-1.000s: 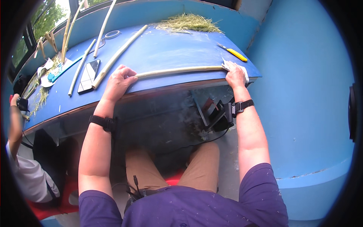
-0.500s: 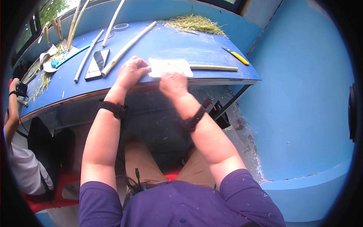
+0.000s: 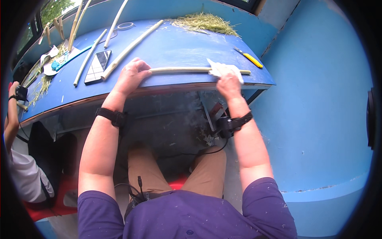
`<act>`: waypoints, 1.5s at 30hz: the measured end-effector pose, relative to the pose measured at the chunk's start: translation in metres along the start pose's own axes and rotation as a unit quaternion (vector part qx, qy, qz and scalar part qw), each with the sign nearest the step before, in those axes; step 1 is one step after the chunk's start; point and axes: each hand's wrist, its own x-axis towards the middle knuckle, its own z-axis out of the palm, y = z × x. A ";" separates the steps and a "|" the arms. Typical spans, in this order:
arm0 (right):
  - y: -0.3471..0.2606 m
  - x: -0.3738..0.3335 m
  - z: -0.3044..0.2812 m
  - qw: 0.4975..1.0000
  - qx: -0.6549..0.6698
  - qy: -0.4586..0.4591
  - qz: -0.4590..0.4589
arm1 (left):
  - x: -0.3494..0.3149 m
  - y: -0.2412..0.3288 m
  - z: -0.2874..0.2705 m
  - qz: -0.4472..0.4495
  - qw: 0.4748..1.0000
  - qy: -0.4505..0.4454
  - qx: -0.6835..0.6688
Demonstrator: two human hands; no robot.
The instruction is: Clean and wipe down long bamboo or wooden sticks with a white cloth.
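Note:
A pale, peeled wooden stick [image 3: 181,69] lies crosswise along the near edge of the blue table. My left hand [image 3: 133,74] pinches its left end between thumb and fingers. Toward its right end, my right hand [image 3: 229,85] is closed on a crumpled white cloth [image 3: 227,70], which wraps over the stick. A short length of the stick sticks out to the right of the cloth. The cloth's upper corner stands up from the stick. Black straps circle both my wrists.
A yellow utility knife [image 3: 251,59] lies at the table's right, its blade pointing away. Left of my hands are a thicker pale stick [image 3: 133,48], a phone [image 3: 98,67] and a thinner stick [image 3: 90,58]. Straw shavings [image 3: 205,24] heap at the back. A co-worker's arm [image 3: 13,115] shows far left.
My right hand has slid the white cloth rightward along the stick, baring its middle. My left hand has shifted slightly left with the stick's end.

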 end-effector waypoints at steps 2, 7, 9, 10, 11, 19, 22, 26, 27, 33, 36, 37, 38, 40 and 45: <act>0.042 -0.002 0.005 0.999 -0.003 -0.025 0.035 | 0.000 0.000 0.000 -0.004 1.000 -0.002 0.006; 0.103 -0.002 -0.004 0.996 0.012 0.009 0.088 | 0.000 0.000 0.000 -0.001 1.000 -0.006 0.009; 0.107 0.000 -0.001 0.996 0.010 -0.001 0.089 | -0.001 0.000 -0.001 -0.002 1.000 -0.008 0.012; 0.107 0.001 -0.001 0.996 0.006 -0.010 0.088 | -0.002 -0.001 -0.002 -0.003 1.000 -0.009 0.014; 0.105 0.001 -0.001 0.996 0.012 -0.008 0.090 | -0.003 -0.001 -0.002 -0.005 1.000 -0.009 0.015; 0.073 -0.004 -0.002 0.998 0.005 -0.005 0.063 | -0.001 -0.005 0.004 -0.009 0.999 0.020 0.032; 0.031 -0.001 0.004 0.999 0.025 0.027 0.007 | -0.001 -0.003 0.008 -0.017 0.999 0.030 0.040; -0.044 0.003 0.012 1.000 0.005 -0.003 -0.021 | -0.008 -0.002 0.010 -0.028 0.998 0.038 0.032; -0.068 0.004 0.009 1.000 0.018 -0.013 -0.010 | -0.010 -0.003 0.010 -0.023 0.998 0.043 0.036; -0.186 0.014 -0.008 0.988 0.133 -0.002 -0.078 | -0.011 -0.016 0.013 0.031 0.995 0.060 0.068; -0.214 0.017 -0.016 0.984 0.152 0.001 -0.088 | -0.013 -0.013 0.012 0.093 0.990 0.085 0.057; -0.217 0.017 -0.019 0.984 0.158 -0.002 -0.079 | -0.012 -0.016 0.008 0.069 0.995 0.058 0.034; -0.215 0.015 -0.021 0.984 0.158 -0.001 -0.078 | -0.012 -0.020 0.005 0.045 0.998 0.030 0.010; -0.199 0.012 -0.025 0.983 0.155 -0.011 -0.095 | -0.010 -0.014 0.004 0.041 0.999 0.012 0.029; -0.126 0.006 -0.018 0.994 0.094 0.004 -0.051 | -0.010 -0.003 0.005 0.000 1.000 0.022 -0.003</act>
